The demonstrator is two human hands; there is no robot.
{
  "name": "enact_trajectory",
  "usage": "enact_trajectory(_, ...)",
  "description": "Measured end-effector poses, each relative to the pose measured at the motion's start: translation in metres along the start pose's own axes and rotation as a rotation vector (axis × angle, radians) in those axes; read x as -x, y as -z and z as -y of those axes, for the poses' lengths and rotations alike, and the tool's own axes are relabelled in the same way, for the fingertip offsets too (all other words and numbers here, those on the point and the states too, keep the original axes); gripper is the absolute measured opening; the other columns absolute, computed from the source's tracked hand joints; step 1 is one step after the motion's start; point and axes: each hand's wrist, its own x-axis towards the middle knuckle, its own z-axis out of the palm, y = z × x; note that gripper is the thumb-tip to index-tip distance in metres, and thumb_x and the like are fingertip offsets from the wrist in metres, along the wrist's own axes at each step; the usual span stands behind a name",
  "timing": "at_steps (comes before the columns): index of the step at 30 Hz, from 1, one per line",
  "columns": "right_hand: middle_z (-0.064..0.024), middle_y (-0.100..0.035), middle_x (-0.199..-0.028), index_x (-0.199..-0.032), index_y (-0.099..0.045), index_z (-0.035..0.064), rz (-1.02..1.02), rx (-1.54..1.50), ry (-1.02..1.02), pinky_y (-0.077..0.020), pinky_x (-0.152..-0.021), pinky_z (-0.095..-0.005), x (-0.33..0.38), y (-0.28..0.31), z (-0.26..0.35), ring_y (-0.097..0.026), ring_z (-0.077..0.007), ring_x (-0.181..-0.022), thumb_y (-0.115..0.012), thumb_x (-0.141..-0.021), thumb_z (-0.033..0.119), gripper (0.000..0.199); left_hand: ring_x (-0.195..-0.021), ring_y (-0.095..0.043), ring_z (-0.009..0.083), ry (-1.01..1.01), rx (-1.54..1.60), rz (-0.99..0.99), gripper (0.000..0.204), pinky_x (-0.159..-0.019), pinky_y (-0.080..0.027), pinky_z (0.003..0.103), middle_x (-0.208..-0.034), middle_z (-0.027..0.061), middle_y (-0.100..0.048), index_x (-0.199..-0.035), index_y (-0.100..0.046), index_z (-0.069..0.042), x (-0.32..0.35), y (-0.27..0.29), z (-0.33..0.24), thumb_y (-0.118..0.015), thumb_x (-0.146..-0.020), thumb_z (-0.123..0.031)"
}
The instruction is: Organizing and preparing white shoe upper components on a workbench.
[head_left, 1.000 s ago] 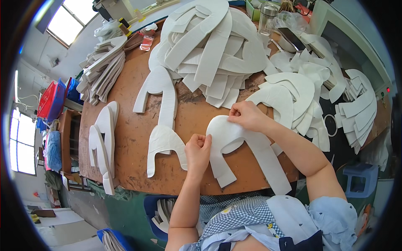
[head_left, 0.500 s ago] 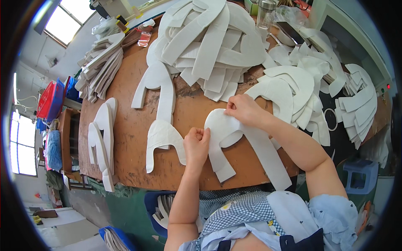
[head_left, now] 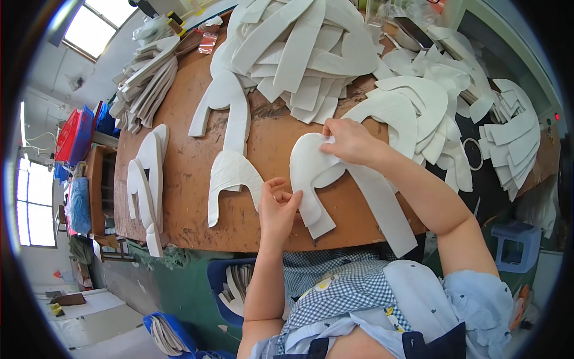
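On brown counter (head_left: pixel 185 203): white arched pad (head_left: pixel 307 170); right hand (head_left: pixel 351 142) pinches its top, left hand (head_left: pixel 278 208) loosely open alongside

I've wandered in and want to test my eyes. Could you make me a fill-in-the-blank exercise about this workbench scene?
1. The person's ____ hand touches the curved top of the white pad on the table.
2. The tabletop's colour is ____.
3. The apron has a checked pattern in white and ____.
4. The small light at the far right of the picture glows ____.

Missing words: right; brown; blue; red.
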Motion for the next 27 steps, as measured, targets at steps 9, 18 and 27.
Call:
enact_trajectory(9,-0.0157,-0.068,-0.092,-0.101,-0.061,0.0029,0.008,0.047,-0.026,-0.0498,-0.082,-0.0424,0.003,0.001,0.007,-0.065,-0.0324,-0.093,-0.071,-0.082,0.03,0.035,-0.065,-0.064,0.0104,-0.019,-0.037,-0.007,0.043,-0.052,-0.055,0.025,-0.074,0.0053,-0.064,-0.122,-0.047,0.004,0.0,-0.002,0.002,-0.07,-0.086,-0.003)
enact_trajectory(18,-0.0165,-0.068,-0.091,-0.102,-0.061,0.0021,-0.019,0.078,-0.003,-0.0502,-0.081,-0.0428,0.004,0.0,-0.004,-0.065,-0.0334,-0.094,-0.071,-0.083,0.028,0.034,-0.109,-0.059,0.0383,-0.418,-0.941,-0.097,0.057,-0.097,-0.046,0.043,-0.115,0.0234,-0.06,-0.13,-0.045,0.005,-0.006,-0.023,-0.031,-0.073,-0.082,-0.009)
enact_trajectory(27,-0.0129,-0.065,-0.074,-0.129,-0.047,-0.0016,-0.137,-0.232,-0.129,-0.0537,-0.064,-0.0354,0.083,0.019,-0.012,-0.064,-0.024,-0.061,-0.067,-0.085,0.011,0.049,-0.149,-0.02,0.0352,-0.852,-0.957,0.201,0.063,-0.121,-0.014,0.048,-0.158,0.0191,-0.028,-0.152,-0.027,-0.001,-0.025,-0.06,0.005,-0.049,-0.099,-0.027)
